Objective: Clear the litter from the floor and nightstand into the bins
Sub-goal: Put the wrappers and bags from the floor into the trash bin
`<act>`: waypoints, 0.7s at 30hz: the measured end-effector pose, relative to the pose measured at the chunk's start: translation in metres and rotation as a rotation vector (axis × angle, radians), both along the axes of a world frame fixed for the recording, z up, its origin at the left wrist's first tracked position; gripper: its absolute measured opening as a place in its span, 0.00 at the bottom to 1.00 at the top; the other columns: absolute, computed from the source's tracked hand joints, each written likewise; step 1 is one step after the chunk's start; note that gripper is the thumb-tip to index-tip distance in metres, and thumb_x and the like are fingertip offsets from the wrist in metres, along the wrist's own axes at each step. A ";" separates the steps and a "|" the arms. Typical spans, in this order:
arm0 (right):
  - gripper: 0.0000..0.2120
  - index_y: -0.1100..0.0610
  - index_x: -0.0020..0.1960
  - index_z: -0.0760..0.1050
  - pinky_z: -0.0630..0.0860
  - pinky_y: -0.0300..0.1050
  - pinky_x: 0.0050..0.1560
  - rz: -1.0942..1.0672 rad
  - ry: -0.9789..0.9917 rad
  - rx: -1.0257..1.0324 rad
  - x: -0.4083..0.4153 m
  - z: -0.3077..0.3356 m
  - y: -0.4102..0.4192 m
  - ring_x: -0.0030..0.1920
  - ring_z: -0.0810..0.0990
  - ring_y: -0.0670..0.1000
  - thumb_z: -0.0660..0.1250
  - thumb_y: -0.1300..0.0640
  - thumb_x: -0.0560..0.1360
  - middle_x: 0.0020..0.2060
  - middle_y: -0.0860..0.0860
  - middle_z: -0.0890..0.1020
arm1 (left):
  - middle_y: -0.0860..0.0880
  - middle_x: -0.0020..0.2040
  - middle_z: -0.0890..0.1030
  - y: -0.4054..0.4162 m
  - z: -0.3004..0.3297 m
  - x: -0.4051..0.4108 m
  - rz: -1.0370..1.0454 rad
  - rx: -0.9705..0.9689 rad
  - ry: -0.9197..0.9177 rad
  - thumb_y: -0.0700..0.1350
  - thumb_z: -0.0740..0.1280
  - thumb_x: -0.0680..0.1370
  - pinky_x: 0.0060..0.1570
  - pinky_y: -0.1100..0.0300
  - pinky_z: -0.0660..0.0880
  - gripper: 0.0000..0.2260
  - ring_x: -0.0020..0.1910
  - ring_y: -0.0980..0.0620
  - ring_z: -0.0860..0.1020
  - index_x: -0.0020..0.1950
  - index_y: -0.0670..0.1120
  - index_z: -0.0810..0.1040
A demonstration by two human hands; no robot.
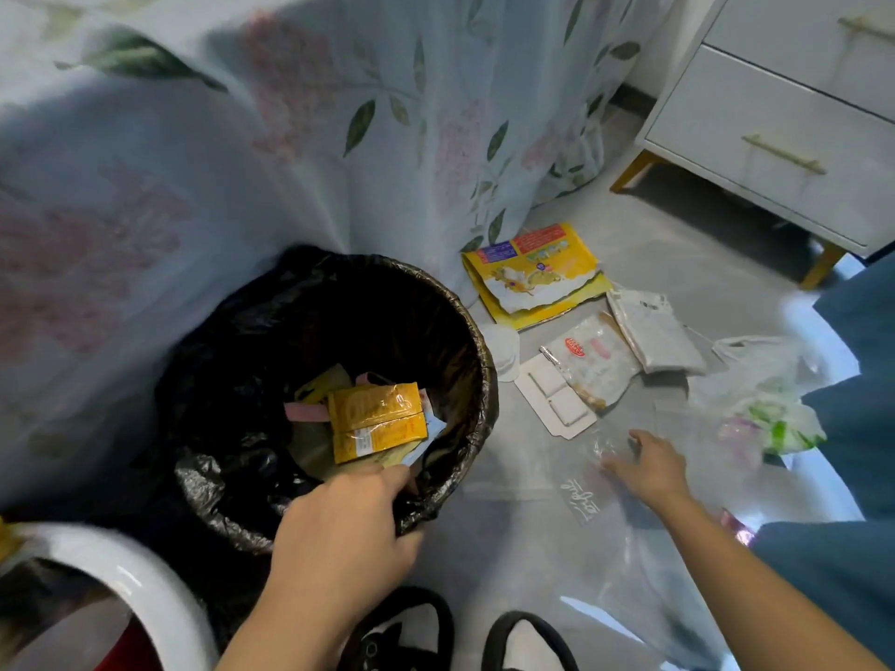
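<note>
A round bin with a black liner [477, 360] stands on the grey floor by the bed; an orange packet [375, 421] and other wrappers lie inside it. My left hand [346, 530] hovers over the bin's near rim, fingers loosely bent, nothing visible in it. My right hand [646, 464] reaches out flat onto a clear plastic bag with script lettering [581, 496] on the floor. Beyond lie a torn yellow box [537, 276], a white card tray [552, 397], a clear snack wrapper [595, 360] and a white packet [654, 331].
A floral bedsheet [242, 138] hangs behind the bin. A white nightstand with gold legs [784, 138] stands at the back right. A second white-rimmed bin [131, 578] sits at the lower left. A thin plastic bag [770, 409] lies right. My shoes [523, 641] are below.
</note>
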State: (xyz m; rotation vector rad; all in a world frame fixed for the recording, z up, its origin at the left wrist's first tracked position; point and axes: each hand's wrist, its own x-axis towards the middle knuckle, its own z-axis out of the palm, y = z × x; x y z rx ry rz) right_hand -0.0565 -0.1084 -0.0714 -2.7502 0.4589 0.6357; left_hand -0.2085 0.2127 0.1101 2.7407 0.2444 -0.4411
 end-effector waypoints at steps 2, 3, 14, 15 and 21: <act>0.33 0.58 0.65 0.73 0.66 0.46 0.63 0.001 0.037 -0.016 0.001 -0.006 -0.003 0.62 0.74 0.58 0.73 0.42 0.67 0.60 0.57 0.78 | 0.60 0.55 0.77 -0.001 0.000 0.001 -0.001 0.018 0.000 0.60 0.62 0.73 0.44 0.58 0.72 0.15 0.53 0.54 0.77 0.57 0.58 0.71; 0.33 0.58 0.65 0.73 0.67 0.46 0.63 0.001 0.053 -0.027 0.001 -0.011 -0.003 0.62 0.74 0.58 0.73 0.40 0.66 0.60 0.56 0.77 | 0.60 0.55 0.77 -0.001 0.000 0.001 -0.005 0.027 0.002 0.60 0.62 0.73 0.43 0.58 0.71 0.14 0.53 0.54 0.77 0.57 0.58 0.71; 0.19 0.52 0.38 0.67 0.72 0.47 0.50 0.086 0.076 -0.079 -0.009 -0.011 0.000 0.52 0.75 0.57 0.75 0.44 0.66 0.46 0.54 0.77 | 0.60 0.56 0.77 0.000 -0.001 0.001 -0.005 0.040 0.006 0.59 0.62 0.74 0.40 0.60 0.68 0.13 0.53 0.55 0.77 0.57 0.58 0.71; 0.18 0.52 0.36 0.66 0.73 0.46 0.47 0.070 0.075 -0.052 -0.010 -0.011 -0.002 0.49 0.76 0.56 0.75 0.46 0.66 0.44 0.52 0.78 | 0.60 0.56 0.77 0.000 -0.002 0.001 -0.005 0.039 0.007 0.59 0.62 0.74 0.40 0.61 0.68 0.14 0.53 0.55 0.77 0.58 0.58 0.71; 0.24 0.55 0.28 0.61 0.65 0.43 0.33 0.017 0.021 0.084 -0.016 -0.007 -0.007 0.32 0.68 0.51 0.76 0.55 0.68 0.27 0.50 0.70 | 0.60 0.54 0.77 0.000 -0.004 0.002 -0.010 0.044 0.012 0.59 0.62 0.74 0.39 0.61 0.67 0.13 0.52 0.55 0.77 0.56 0.58 0.71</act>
